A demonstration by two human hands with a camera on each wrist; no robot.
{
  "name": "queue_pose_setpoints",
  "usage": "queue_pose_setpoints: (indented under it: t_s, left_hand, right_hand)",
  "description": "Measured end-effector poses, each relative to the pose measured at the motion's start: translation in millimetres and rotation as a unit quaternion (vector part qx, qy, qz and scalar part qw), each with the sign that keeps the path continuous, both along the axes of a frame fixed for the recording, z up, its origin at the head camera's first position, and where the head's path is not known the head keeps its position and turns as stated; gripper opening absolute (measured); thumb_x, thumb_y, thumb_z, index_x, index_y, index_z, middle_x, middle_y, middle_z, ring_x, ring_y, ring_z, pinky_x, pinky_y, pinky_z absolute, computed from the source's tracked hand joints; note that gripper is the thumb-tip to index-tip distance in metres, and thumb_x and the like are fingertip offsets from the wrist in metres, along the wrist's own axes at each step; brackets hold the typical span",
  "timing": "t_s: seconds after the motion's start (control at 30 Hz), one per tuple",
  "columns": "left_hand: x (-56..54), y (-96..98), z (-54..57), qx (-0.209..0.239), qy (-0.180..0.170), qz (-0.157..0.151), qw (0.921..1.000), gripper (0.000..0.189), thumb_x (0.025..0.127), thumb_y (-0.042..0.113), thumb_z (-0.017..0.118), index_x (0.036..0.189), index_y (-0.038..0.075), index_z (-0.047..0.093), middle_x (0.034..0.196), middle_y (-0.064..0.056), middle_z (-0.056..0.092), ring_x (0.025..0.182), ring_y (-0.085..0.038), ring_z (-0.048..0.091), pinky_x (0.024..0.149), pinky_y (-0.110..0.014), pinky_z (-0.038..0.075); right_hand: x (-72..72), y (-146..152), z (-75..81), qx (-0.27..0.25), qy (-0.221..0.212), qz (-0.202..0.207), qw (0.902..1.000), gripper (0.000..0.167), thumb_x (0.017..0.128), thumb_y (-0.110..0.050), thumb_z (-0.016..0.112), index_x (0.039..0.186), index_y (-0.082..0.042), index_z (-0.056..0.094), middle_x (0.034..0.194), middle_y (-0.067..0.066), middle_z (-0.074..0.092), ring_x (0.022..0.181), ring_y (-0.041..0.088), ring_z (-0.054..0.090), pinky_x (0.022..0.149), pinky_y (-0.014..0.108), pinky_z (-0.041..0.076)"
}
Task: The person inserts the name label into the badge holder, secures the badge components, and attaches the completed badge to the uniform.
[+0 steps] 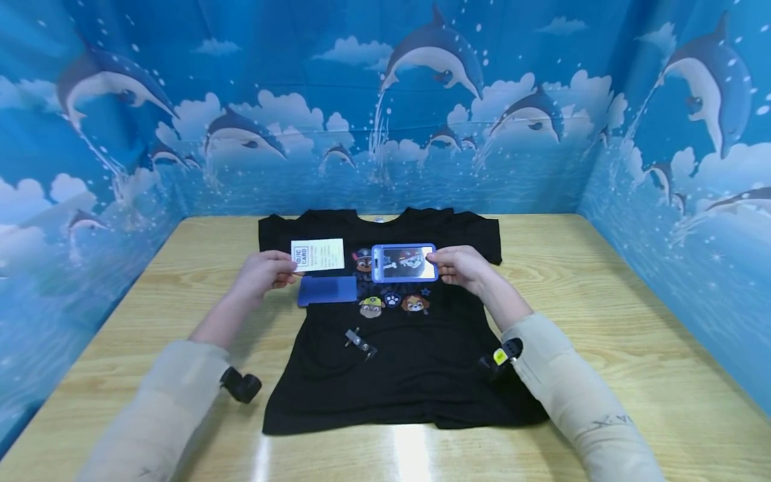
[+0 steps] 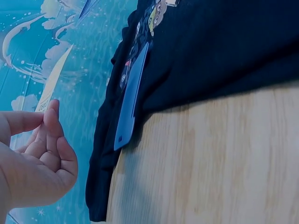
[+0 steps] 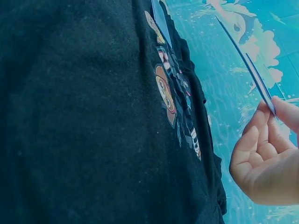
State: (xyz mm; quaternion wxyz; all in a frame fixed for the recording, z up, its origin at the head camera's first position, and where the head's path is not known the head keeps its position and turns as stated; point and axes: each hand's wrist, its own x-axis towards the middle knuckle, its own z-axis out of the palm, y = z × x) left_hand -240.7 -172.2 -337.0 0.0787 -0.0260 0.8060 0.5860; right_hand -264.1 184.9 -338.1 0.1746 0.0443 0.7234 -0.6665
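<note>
Over the black T-shirt [image 1: 400, 381], hands apart: left hand [image 1: 260, 273] pinching a white printed card [image 1: 320, 255], right hand [image 1: 462, 268] a blue cardholder frame [image 1: 375, 264].

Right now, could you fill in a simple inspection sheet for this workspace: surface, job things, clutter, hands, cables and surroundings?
Surface: wood-grain table with a black T-shirt, printed with cartoon dogs, spread on it.
Job things: white printed card and blue-framed card holder, both held above the shirt; blue panel and small strap clip lying on it.
Clutter: nothing seen beyond these pieces.
Hands: left hand pinches the card's left end; right hand pinches the holder's right end.
Cables: nothing seen.
Surroundings: blue dolphin-print curtain behind and on both sides.
</note>
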Motion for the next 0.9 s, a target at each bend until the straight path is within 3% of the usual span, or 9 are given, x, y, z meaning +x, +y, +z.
queue_pose_setpoints:
  t_s: [0.1, 0.3, 0.53, 0.73, 0.9]
  left_hand:
    - [-1.4, 3.3, 0.3, 0.012, -0.006, 0.001, 0.9999, 0.027, 0.093, 0.007, 0.049, 0.113, -0.011, 0.048, 0.091, -0.013, 0.065, 0.066, -0.008, 0.057, 0.07, -0.029, 0.048]
    - [-3.3, 7.8, 0.6, 0.026, -0.016, -0.007, 0.9995, 0.028, 0.093, 0.009, 0.048, 0.114, -0.01, 0.049, 0.096, -0.016, 0.065, 0.071, -0.013, 0.059, 0.073, -0.031, 0.048]
    - [0.0, 18.1, 4.9, 0.06, -0.022, -0.017, 0.9978, 0.02, 0.093, 0.007, 0.048, 0.108, -0.005, 0.051, 0.094, -0.015, 0.063, 0.075, -0.016, 0.06, 0.081, -0.036, 0.048]
    - [1.0, 29.8, 7.2, 0.063, -0.015, -0.022, 0.9977, 0.02, 0.093, 0.006, 0.048, 0.107, -0.008, 0.051, 0.08, -0.004, 0.063, 0.07, -0.014, 0.059, 0.076, -0.032, 0.049]
    - [0.2, 39.6, 7.0, 0.057, -0.011, -0.013, 0.9982, 0.021, 0.092, 0.009, 0.05, 0.106, -0.007, 0.053, 0.079, -0.004, 0.063, 0.066, -0.011, 0.058, 0.073, -0.031, 0.049]
  right_hand:
    - [1.3, -0.3, 1.4, -0.003, 0.003, 0.003, 1.0, 0.029, 0.087, -0.019, 0.066, 0.105, 0.003, 0.061, 0.078, 0.005, 0.064, 0.062, 0.009, 0.056, 0.059, 0.021, 0.045]
    - [-2.2, -2.6, 1.8, 0.006, -0.014, -0.008, 0.9998, 0.026, 0.091, -0.014, 0.06, 0.11, 0.003, 0.057, 0.073, 0.002, 0.062, 0.061, 0.009, 0.055, 0.058, 0.021, 0.044]
    - [-0.3, -7.0, 2.9, 0.006, -0.013, -0.021, 0.9997, 0.024, 0.089, -0.015, 0.062, 0.106, 0.001, 0.057, 0.068, -0.001, 0.059, 0.059, 0.008, 0.053, 0.057, 0.02, 0.044]
    - [0.0, -8.6, 2.4, 0.009, -0.014, -0.024, 0.9996, 0.022, 0.089, -0.014, 0.061, 0.106, 0.001, 0.056, 0.069, -0.001, 0.059, 0.059, 0.008, 0.053, 0.059, 0.021, 0.045]
    - [0.8, -9.8, 2.8, 0.016, -0.017, -0.029, 0.9993, 0.026, 0.089, -0.015, 0.062, 0.109, 0.001, 0.056, 0.071, 0.0, 0.059, 0.06, 0.008, 0.053, 0.06, 0.021, 0.045]
